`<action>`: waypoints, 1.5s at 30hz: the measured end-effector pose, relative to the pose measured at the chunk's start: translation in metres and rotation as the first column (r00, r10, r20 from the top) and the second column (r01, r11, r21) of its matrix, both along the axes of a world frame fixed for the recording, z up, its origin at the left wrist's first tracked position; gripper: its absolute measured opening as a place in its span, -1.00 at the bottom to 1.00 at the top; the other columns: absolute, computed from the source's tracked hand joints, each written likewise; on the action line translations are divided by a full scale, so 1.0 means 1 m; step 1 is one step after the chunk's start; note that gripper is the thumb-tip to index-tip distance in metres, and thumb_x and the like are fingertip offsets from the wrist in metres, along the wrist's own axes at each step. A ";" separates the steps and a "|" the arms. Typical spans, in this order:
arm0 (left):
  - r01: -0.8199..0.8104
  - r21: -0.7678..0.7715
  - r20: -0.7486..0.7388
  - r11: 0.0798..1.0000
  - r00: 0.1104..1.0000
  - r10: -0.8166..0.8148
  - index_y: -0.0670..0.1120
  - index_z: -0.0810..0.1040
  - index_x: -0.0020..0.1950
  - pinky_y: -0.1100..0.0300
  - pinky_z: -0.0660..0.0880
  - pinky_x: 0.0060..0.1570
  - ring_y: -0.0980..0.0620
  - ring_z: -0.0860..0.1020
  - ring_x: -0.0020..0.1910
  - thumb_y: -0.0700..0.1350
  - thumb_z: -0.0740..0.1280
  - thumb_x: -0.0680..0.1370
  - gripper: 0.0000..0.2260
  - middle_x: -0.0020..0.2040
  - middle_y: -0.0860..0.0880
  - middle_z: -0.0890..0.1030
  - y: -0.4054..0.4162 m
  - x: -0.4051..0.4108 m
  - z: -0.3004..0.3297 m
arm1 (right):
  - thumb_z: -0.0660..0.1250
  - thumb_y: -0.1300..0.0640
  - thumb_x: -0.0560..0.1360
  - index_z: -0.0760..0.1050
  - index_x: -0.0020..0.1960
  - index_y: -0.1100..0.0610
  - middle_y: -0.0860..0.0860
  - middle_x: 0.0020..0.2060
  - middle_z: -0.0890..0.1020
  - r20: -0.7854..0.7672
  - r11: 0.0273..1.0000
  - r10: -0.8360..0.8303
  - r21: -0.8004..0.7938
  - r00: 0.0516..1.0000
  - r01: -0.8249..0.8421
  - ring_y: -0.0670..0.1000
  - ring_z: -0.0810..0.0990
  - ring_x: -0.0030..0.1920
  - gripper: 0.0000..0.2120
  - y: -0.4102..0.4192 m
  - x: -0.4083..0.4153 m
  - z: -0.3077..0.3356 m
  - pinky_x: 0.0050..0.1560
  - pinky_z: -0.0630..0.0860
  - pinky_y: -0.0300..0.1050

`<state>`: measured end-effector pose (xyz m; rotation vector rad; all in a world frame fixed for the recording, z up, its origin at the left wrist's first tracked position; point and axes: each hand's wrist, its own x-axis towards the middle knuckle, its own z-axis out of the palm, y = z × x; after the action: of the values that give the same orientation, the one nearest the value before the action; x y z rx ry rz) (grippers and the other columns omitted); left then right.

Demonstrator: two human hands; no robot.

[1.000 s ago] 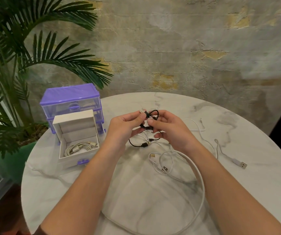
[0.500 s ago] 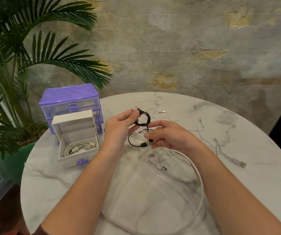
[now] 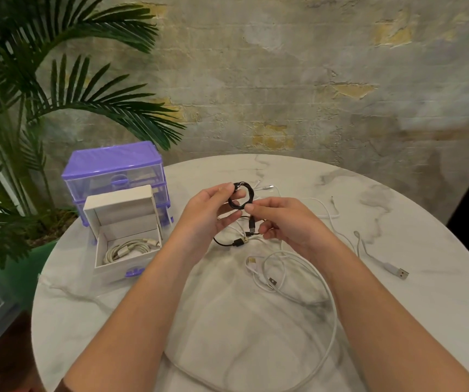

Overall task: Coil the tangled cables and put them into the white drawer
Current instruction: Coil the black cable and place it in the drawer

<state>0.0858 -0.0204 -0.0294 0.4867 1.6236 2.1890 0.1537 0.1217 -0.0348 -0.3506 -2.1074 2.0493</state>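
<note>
The right hand [image 3: 284, 222] has returned to the black cable [image 3: 240, 196], pinching its loose tail. The left hand [image 3: 210, 213] still grips the coil, so winding continues.

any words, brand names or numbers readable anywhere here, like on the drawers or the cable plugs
None can be read.
Purple drawer unit: no label shows.
White drawer: plain walls, no print.
USB plug on the white cable at the right: too small to show any marking.
Black cable held between the left hand and right hand: no text visible.
</note>
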 end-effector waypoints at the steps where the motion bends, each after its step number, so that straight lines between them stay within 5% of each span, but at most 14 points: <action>1: 0.003 -0.003 0.010 1.000 1.000 -0.003 -0.11 0.58 0.09 0.15 0.55 0.05 0.10 0.61 -0.07 -0.09 0.28 0.61 -0.86 -0.08 0.02 0.70 -0.001 -0.001 0.000 | 0.48 0.07 0.45 0.63 -0.12 0.09 -0.07 -0.34 0.60 -0.007 1.000 -0.011 0.013 1.000 0.011 -0.07 0.49 -0.41 -0.90 0.000 0.000 0.000 -0.34 0.44 -0.22; 6: 0.019 0.013 0.050 1.000 0.999 -0.020 -0.08 0.57 -0.01 0.25 0.51 -0.11 0.15 0.59 -0.20 -0.10 0.29 0.59 -0.91 -0.15 0.05 0.68 -0.001 -0.004 0.000 | 0.48 0.02 0.44 0.66 -0.10 0.09 -0.10 -0.39 0.60 -0.025 0.996 -0.039 0.085 0.999 0.041 -0.07 0.48 -0.39 -0.86 -0.001 0.000 0.000 -0.31 0.43 -0.21; 14: -0.037 0.004 -0.008 0.999 0.999 0.037 -0.15 0.54 0.13 0.32 0.52 -0.27 0.17 0.56 -0.18 -0.10 0.27 0.61 -0.83 -0.10 0.05 0.66 0.001 -0.009 -0.002 | 0.46 0.28 0.44 0.55 -0.10 0.15 -0.02 -0.37 0.58 -0.075 0.993 0.043 0.110 0.996 -0.034 -0.11 0.47 -0.48 -0.89 -0.002 0.002 0.003 -0.40 0.41 -0.27; 19: 0.028 0.054 0.017 0.998 0.999 -0.029 -0.10 0.48 0.20 0.27 0.58 -0.15 0.14 0.59 -0.21 -0.13 0.28 0.61 -0.83 -0.11 0.03 0.66 -0.002 -0.008 -0.004 | 0.48 0.35 0.41 0.58 -0.06 0.24 0.04 -0.35 0.58 -0.132 0.987 -0.028 0.156 0.991 0.048 -0.02 0.58 -0.44 -0.86 0.000 0.001 0.001 -0.32 0.61 -0.18; 23: 0.074 0.067 0.010 0.995 0.997 -0.075 -0.10 0.54 0.18 0.25 0.60 -0.01 0.12 0.63 -0.17 -0.18 0.25 0.62 -0.83 -0.14 0.02 0.66 -0.003 -0.007 -0.005 | 0.45 0.39 0.43 0.58 -0.04 0.28 0.08 -0.36 0.60 -0.113 0.992 -0.088 0.081 0.990 0.097 0.03 0.65 -0.38 -0.86 -0.001 -0.001 -0.002 -0.19 0.67 -0.11; 30: 0.075 0.065 0.037 0.995 0.996 -0.077 -0.14 0.60 0.13 0.31 0.59 -0.11 0.07 0.68 -0.11 -0.19 0.27 0.60 -0.84 -0.17 0.02 0.70 -0.005 -0.005 -0.004 | 0.40 0.21 0.50 0.63 0.05 0.32 0.23 -0.07 0.70 -0.068 0.999 -0.005 -0.041 0.998 0.002 0.10 0.68 -0.13 -0.80 -0.003 -0.001 0.000 0.06 0.63 -0.01; 36: 0.069 0.055 0.035 0.996 0.997 -0.071 -0.09 0.61 0.08 0.30 0.59 -0.09 0.09 0.66 -0.07 -0.18 0.28 0.60 -0.86 -0.13 -0.01 0.70 -0.005 -0.002 -0.004 | 0.40 0.26 0.50 0.62 0.10 0.30 0.25 -0.08 0.69 -0.094 0.990 -0.026 -0.142 0.995 0.012 0.06 0.67 -0.14 -0.79 -0.003 -0.002 -0.004 -0.03 0.63 -0.18; 41: 0.056 0.030 0.058 0.998 0.997 -0.058 -0.05 0.62 0.11 0.25 0.61 -0.08 0.16 0.65 -0.15 -0.15 0.31 0.58 -0.85 -0.13 0.03 0.70 -0.005 -0.003 -0.005 | 0.38 0.27 0.50 0.64 0.05 0.23 0.17 -0.05 0.68 -0.089 0.982 -0.055 -0.184 0.994 0.038 0.04 0.63 -0.07 -0.85 -0.005 -0.004 -0.004 0.09 0.59 -0.07; 45: 0.038 0.024 0.066 0.999 0.997 -0.039 -0.04 0.63 0.08 0.30 0.60 -0.10 0.16 0.61 -0.24 -0.17 0.32 0.58 -0.87 -0.17 0.02 0.68 -0.003 -0.003 -0.007 | 0.37 0.27 0.50 0.64 0.03 0.21 0.13 -0.08 0.67 -0.079 0.978 -0.063 -0.204 0.995 0.045 0.03 0.60 -0.11 -0.87 -0.005 -0.004 -0.002 0.02 0.58 -0.09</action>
<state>0.0828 -0.0233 -0.0367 0.4432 1.5442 2.1744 0.1501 0.1172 -0.0368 -0.3382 -1.8256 2.2112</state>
